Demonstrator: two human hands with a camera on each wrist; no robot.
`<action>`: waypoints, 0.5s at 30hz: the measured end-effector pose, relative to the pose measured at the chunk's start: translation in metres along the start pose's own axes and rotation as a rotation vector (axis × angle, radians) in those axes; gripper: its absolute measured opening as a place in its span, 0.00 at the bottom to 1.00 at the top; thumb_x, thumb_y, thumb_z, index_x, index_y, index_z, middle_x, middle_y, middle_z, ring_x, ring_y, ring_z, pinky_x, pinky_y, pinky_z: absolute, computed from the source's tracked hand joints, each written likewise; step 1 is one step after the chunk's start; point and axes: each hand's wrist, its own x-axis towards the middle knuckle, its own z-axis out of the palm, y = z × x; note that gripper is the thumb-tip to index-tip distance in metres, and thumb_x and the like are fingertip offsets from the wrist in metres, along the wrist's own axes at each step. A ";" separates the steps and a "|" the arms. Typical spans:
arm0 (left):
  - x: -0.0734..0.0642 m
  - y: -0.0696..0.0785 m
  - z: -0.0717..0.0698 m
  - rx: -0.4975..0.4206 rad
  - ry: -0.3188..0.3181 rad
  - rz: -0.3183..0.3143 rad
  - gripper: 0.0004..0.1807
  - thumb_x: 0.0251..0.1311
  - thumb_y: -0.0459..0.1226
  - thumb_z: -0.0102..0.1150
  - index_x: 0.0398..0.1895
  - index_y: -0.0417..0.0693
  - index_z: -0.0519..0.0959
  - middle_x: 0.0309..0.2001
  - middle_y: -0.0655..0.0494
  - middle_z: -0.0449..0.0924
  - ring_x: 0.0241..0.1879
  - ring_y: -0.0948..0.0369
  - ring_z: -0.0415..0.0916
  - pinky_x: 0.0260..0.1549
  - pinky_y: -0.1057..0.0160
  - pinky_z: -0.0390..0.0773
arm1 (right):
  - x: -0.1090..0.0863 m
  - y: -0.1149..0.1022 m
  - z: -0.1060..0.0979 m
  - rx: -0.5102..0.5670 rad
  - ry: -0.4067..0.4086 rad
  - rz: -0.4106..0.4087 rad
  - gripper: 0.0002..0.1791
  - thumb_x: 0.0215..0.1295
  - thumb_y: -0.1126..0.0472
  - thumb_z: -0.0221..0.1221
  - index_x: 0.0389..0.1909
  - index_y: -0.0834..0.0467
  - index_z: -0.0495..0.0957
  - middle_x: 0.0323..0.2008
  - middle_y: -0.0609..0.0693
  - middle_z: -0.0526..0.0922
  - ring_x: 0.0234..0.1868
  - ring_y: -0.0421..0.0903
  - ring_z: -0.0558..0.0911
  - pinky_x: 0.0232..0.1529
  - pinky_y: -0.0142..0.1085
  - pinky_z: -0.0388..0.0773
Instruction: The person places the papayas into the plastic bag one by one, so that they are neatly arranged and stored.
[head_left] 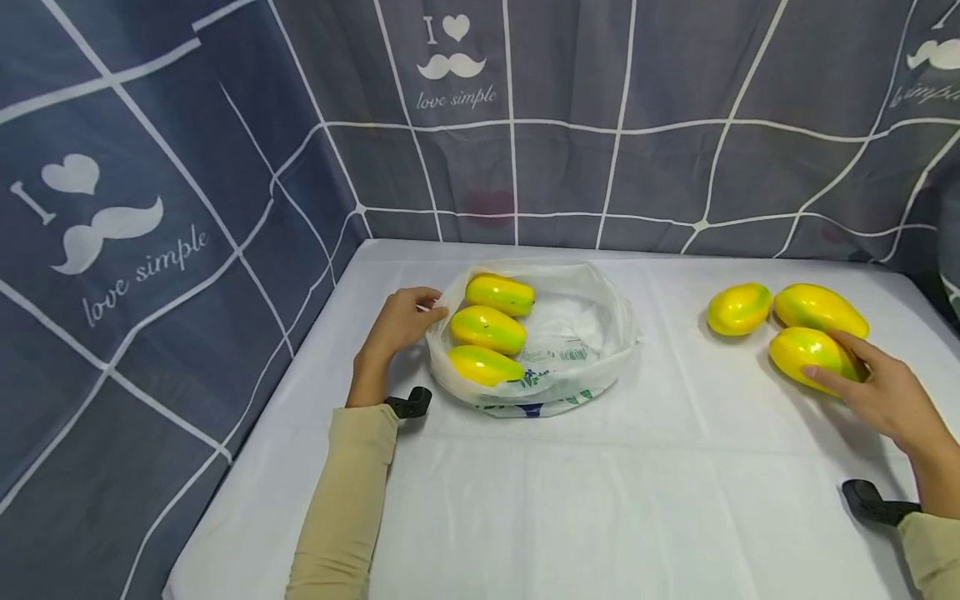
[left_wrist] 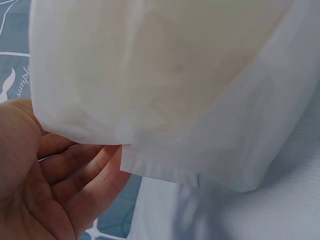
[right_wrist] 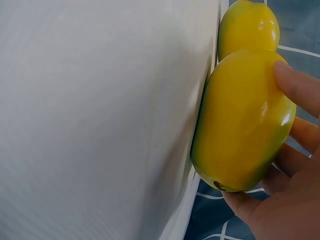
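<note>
A white plastic bag (head_left: 577, 387) with green and blue print lies with its mouth spread wide. Inside it, along the left side, are three glossy yellow-green papayas (head_left: 489, 329). My left hand (head_left: 401, 321) holds the bag's left rim; in the left wrist view the fingers (left_wrist: 95, 195) go behind the thin plastic. On the right, my right hand (head_left: 881, 387) grips the nearest papaya (head_left: 806, 354), thumb on one side and fingers on the other. This papaya (right_wrist: 242, 125) shows a dark spot at one end in the right wrist view.
Two more papayas, one on the left (head_left: 738, 308) and one on the right (head_left: 821, 308), lie just behind the gripped one. A white cloth (head_left: 600, 508) covers the table. Dark grey-blue curtains (head_left: 570, 167) with white lines stand along the back and left edges.
</note>
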 end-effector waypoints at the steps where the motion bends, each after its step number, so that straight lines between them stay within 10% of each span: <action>1: 0.000 0.000 0.000 -0.001 0.000 0.001 0.23 0.68 0.43 0.59 0.61 0.39 0.76 0.54 0.41 0.78 0.52 0.47 0.76 0.48 0.51 0.77 | 0.001 0.000 0.000 0.000 0.001 0.001 0.48 0.73 0.42 0.52 0.74 0.71 0.41 0.68 0.82 0.45 0.67 0.81 0.46 0.62 0.72 0.43; 15: -0.001 0.001 -0.002 0.000 0.002 0.010 0.23 0.68 0.41 0.59 0.61 0.38 0.76 0.54 0.39 0.78 0.53 0.46 0.75 0.49 0.50 0.77 | 0.001 0.001 0.002 0.016 0.015 -0.014 0.47 0.73 0.44 0.53 0.74 0.71 0.42 0.67 0.82 0.46 0.66 0.81 0.47 0.62 0.71 0.43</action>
